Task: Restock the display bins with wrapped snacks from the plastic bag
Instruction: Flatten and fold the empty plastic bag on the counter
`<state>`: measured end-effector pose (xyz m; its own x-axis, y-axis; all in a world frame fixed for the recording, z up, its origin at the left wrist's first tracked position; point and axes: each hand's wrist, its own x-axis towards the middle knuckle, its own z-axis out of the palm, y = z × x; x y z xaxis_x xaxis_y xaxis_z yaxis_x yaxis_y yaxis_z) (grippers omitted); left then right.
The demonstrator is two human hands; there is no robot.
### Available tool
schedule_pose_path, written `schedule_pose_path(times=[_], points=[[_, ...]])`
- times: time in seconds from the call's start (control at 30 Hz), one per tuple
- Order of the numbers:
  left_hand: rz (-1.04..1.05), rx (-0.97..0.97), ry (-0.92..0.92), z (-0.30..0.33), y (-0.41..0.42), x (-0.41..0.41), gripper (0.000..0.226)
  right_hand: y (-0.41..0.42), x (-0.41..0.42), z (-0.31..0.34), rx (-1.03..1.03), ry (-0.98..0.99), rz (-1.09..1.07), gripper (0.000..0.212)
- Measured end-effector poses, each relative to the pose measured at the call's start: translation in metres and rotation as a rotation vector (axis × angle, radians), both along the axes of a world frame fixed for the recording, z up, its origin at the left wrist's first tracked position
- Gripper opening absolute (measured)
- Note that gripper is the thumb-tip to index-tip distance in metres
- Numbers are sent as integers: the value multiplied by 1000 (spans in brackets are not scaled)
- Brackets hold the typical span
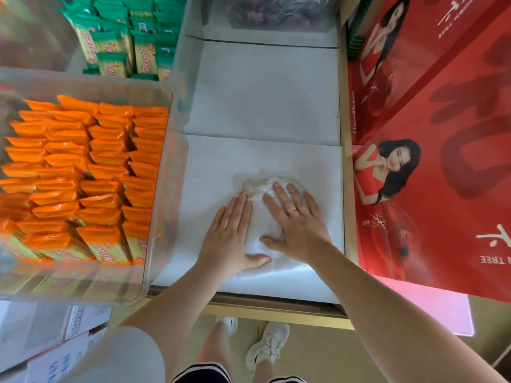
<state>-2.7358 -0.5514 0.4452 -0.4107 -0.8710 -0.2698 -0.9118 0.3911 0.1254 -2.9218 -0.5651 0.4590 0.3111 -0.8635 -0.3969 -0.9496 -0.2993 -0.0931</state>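
Both hands lie flat, fingers straight and slightly spread, on a crumpled clear plastic bag. The left hand presses its left part, thumb stretched right along the near edge; the right hand, with a ring on one finger, covers the right part, thumb pointing left. Neither grip pinches anything. The bag looks flattened and empty, bunched just beyond the fingertips, lying on the white surface. Left of the grip stands a clear bin packed with orange wrapped snacks; farther beyond it, green wrapped snacks.
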Motion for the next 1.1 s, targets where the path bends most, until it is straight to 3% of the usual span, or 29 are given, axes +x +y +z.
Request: schedule_pose_path(times=[0.13, 0.23, 0.33, 0.47, 0.53, 0.63, 0.77, 0.9, 1.0, 1.1], points=[[1, -30, -39, 20, 0, -4, 114, 0, 4, 18, 38, 11, -40, 80], [-154, -103, -25, 29, 2, -4, 91, 16, 5, 27, -103, -22, 9, 75], [-305, -90, 26, 24, 8, 2, 69, 43, -14, 21, -25, -48, 115, 80], [-191, 85, -53, 23, 21, 14, 107, 56, -45, 21, 77, 64, 91, 111], [-167, 104, -33, 25, 24, 15, 116, 55, -44, 24, 36, 12, 83, 104], [-117, 145, 45, 32, 23, 14, 106, 55, -41, 31, -3, -81, 44, 85], [-17, 198, 205, 47, 15, 14, 79, 46, -48, 43, -85, -332, -169, 49], [401, 196, 690, 74, -20, 7, 28, 18, -41, 67, -35, -839, -727, 12], [624, 227, 1002, 109, -61, 3, 12, -14, -33, 85, -73, -1251, -1029, 8], [768, 297, 1191, 132, -101, 2, 13, -46, -27, 102, 4, -1511, -1078, 23]])
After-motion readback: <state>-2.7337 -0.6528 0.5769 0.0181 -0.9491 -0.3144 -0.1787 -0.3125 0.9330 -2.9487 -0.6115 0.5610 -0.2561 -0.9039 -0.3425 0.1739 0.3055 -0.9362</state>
